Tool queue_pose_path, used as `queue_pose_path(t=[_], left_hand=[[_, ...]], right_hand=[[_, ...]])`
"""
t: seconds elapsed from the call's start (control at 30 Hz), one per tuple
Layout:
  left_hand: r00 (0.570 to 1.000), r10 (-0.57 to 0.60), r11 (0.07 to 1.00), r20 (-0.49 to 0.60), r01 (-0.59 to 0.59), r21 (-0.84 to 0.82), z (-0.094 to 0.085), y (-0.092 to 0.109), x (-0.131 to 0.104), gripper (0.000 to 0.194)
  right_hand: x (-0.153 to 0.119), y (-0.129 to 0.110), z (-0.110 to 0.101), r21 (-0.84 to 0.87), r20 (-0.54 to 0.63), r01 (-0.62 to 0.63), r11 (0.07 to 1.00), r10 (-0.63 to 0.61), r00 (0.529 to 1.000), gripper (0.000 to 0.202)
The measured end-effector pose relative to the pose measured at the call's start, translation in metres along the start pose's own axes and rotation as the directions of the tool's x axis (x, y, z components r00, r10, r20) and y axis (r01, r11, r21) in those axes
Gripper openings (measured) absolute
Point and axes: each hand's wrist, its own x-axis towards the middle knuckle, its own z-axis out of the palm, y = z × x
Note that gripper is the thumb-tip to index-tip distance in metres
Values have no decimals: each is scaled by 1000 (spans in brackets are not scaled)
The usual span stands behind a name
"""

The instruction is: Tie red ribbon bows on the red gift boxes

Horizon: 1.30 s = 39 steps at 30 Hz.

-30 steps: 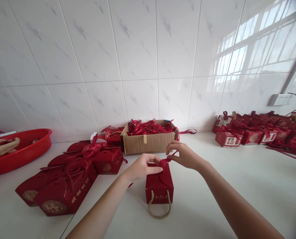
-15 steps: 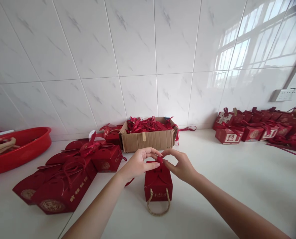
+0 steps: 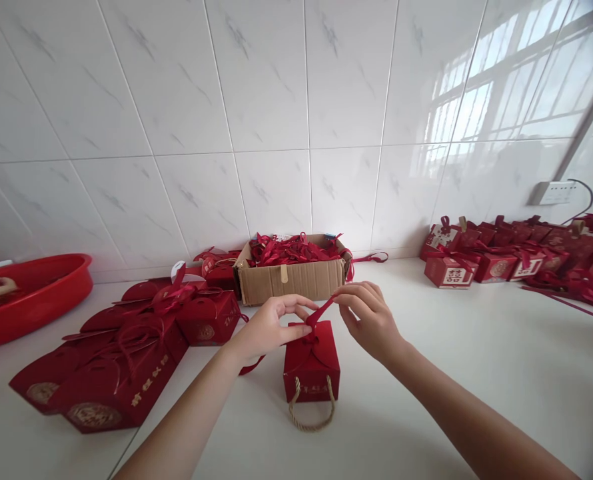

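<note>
A small red gift box [image 3: 310, 363] with a twisted rope handle [image 3: 312, 427] stands on the white counter in front of me. From its top a red ribbon [image 3: 320, 312] rises toward the right. My right hand [image 3: 371, 319] pinches the ribbon's upper end between thumb and fingers. Close to the box top, my left hand [image 3: 279, 327] has its thumb and fingertips closed on the lower part of the ribbon. Another stretch of ribbon lies on the counter, below my left hand. The hand partly covers the box's left upper edge.
Behind the box sits a cardboard box [image 3: 294, 283] full of red ribbons. Several larger red boxes [image 3: 121, 373] are grouped at left, beside a red basin [image 3: 51, 293]. Many small red boxes [image 3: 496, 267] stand at right, with loose ribbons [image 3: 576, 287] in front.
My right hand has moved up and to the right, drawing the ribbon out from the box top. My left hand stays at the box. The view has shifted slightly.
</note>
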Motion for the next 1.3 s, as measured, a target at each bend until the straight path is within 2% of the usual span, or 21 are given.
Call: queue_pose_path(t=[0.07,0.13,0.23,0.3,0.43,0.57,0.67,0.8,0.93,1.3], left_hand=[[1000,-2,1000,13,2,-26,0,0,0,33],[1000,5,1000,7,-5,-15,0,-1,0,31],[999,41,998,-36,-39,40,0,-3,1,28],[998,36,999,-52,-34,37,0,-5,1,29],[998,-5,1000,-69,4,-8,0,-6,3,30],[990,41,999,-134,-37,36,2,-6,5,24],[983,73,995,-166,-62,75,3,-5,5,20],[988,58,994,-142,-44,102,-1,-3,2,21],[993,14,992,-113,0,123,-9,0,0,27],[993,44,969,-108,-15,248,-11,3,-4,20]], right_hand=[[2,0,-4,-72,72,6,997,-1,997,21],[3,-4,-4,-67,196,-65,996,77,978,19],[0,-13,2,43,381,-238,970,204,902,17],[-2,-19,8,95,426,-327,940,258,867,17],[-6,-25,14,166,383,-395,903,310,870,18],[-5,-33,14,294,399,-441,848,310,863,22],[-6,-37,17,308,392,-514,801,385,835,17],[-10,-38,22,284,378,-619,732,508,774,19],[-14,-36,23,342,406,-652,677,519,752,15],[-15,-40,26,299,398,-625,721,501,769,15]])
